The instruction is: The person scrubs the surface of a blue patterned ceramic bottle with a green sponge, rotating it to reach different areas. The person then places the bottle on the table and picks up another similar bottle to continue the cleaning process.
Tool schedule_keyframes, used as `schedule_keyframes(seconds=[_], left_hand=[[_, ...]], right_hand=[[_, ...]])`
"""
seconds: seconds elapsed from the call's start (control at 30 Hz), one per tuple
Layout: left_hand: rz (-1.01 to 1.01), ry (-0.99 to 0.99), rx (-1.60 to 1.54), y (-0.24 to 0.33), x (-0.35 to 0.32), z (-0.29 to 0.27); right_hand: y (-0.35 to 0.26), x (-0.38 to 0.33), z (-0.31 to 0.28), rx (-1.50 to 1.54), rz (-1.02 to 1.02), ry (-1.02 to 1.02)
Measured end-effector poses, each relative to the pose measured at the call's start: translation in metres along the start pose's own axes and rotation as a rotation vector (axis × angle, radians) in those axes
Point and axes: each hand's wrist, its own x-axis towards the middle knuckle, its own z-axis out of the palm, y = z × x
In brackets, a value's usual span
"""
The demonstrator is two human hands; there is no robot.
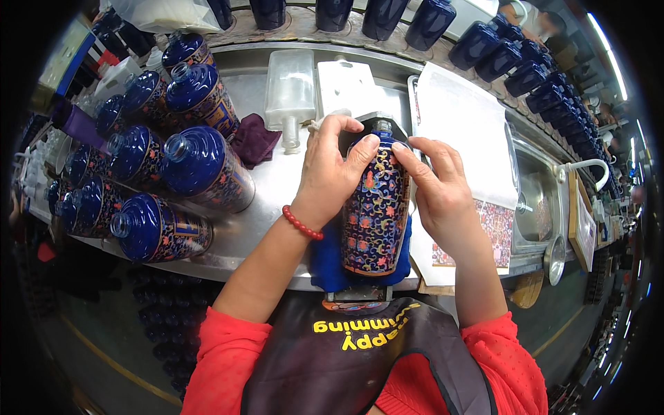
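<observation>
Factory workshop, steel workbench (277,187), rows of identical blue bottles (200,162), conveyor line (304,28) behind

The bottle (375,214) under my hands is dark blue with red, orange and yellow scrolling flowers, it lies on a bright blue cloth (325,266), my bead bracelet (301,224) is red, and the worktop (270,183) is silver-grey.
</observation>
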Motion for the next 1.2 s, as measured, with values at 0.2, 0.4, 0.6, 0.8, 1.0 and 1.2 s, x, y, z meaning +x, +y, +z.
schedule_keyframes(seconds=[0.2,0.4,0.6,0.8,1.0,1.2], left_hand=[[0.107,0.029,-0.002,0.0,0.0,0.0],[0.024,-0.007,0.022,-0.002,0.0,0.0],[0.001,0.028,-0.148,-0.008,-0.002,-0.002],[0.062,0.045,-0.089,-0.014,-0.004,-0.002],[0.148,0.04,0.042,-0.008,-0.006,-0.002],[0.028,0.015,-0.085,-0.005,-0.004,-0.002]], right_hand=[[0.001,-0.002,0.001,0.03,-0.004,0.018],[0.001,-0.004,0.001,0.041,0.009,0.007],[0.003,-0.005,0.002,0.061,-0.004,0.048],[0.002,-0.007,0.002,0.072,0.019,0.03],[0.002,-0.009,0.003,0.066,0.027,0.019],[0.003,-0.008,0.004,0.057,0.022,0.028]])
